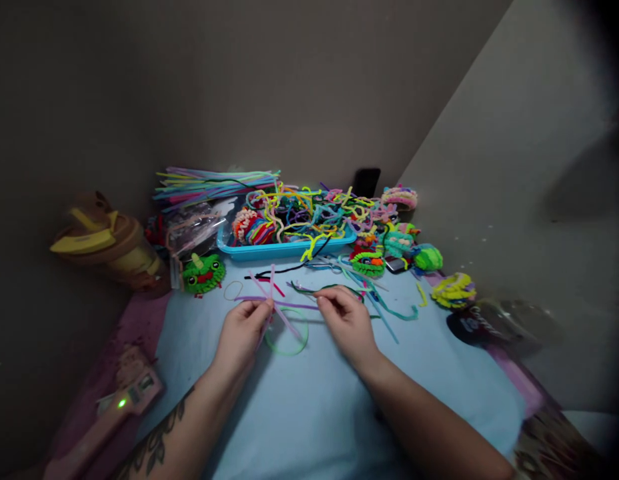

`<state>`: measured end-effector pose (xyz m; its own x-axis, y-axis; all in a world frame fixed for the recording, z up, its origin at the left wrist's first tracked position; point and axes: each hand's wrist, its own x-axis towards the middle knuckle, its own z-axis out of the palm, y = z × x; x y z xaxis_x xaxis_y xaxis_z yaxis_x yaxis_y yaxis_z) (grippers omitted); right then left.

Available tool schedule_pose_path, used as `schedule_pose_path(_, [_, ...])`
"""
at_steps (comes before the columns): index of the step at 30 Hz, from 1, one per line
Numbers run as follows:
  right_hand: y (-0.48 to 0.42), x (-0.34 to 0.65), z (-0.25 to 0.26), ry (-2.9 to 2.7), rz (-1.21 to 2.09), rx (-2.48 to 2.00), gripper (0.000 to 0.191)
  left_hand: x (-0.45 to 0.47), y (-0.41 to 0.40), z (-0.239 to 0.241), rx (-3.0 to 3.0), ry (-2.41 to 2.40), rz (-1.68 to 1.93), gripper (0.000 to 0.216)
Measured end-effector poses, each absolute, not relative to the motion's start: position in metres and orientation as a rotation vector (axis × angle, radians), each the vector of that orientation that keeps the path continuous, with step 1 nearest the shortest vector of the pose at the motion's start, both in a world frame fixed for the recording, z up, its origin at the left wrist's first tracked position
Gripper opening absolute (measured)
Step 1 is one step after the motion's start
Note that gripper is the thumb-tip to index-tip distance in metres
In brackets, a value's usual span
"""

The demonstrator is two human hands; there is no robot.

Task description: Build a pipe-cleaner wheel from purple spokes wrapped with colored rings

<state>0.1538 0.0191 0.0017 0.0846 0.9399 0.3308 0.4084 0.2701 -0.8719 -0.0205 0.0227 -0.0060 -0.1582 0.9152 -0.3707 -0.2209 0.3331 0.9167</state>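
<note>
My left hand (pixel 243 331) is closed in a pinch on a pink pipe cleaner (pixel 269 293) where it crosses a purple pipe cleaner (pixel 289 305) on the light blue cloth (pixel 309 393). My right hand (pixel 345 319) pinches the other end of the purple pipe cleaner, just right of the crossing. A green ring (pixel 287 340) lies on the cloth between and below my hands. Loose black, green and teal pipe cleaners lie just beyond my fingers.
A blue tray (pixel 284 250) holds a tangle of coloured pipe cleaners. A bundle of straight ones (pixel 214 181) lies behind it. Green frog figure (pixel 203 273) at left, fuzzy finished pieces (pixel 389 250) at right. A glue gun (pixel 109 413) with a lit lamp sits near left.
</note>
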Motion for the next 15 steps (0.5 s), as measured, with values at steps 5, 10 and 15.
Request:
schedule_pose_path(5, [0.024, 0.159, 0.0, -1.507, 0.767, -1.267, 0.015, -0.022, 0.023, -0.009, 0.777, 1.322, 1.115, 0.031])
schedule_pose_path(10, [0.027, 0.166, -0.002, -1.64, 1.02, -1.251, 0.016, -0.022, 0.022, -0.01, 0.848, 1.27, 1.078, 0.03])
schedule_pose_path(15, [0.028, 0.169, -0.005, -1.619, 1.277, -1.281, 0.02, -0.024, 0.023, -0.008, 0.931, 1.298, 1.054, 0.031])
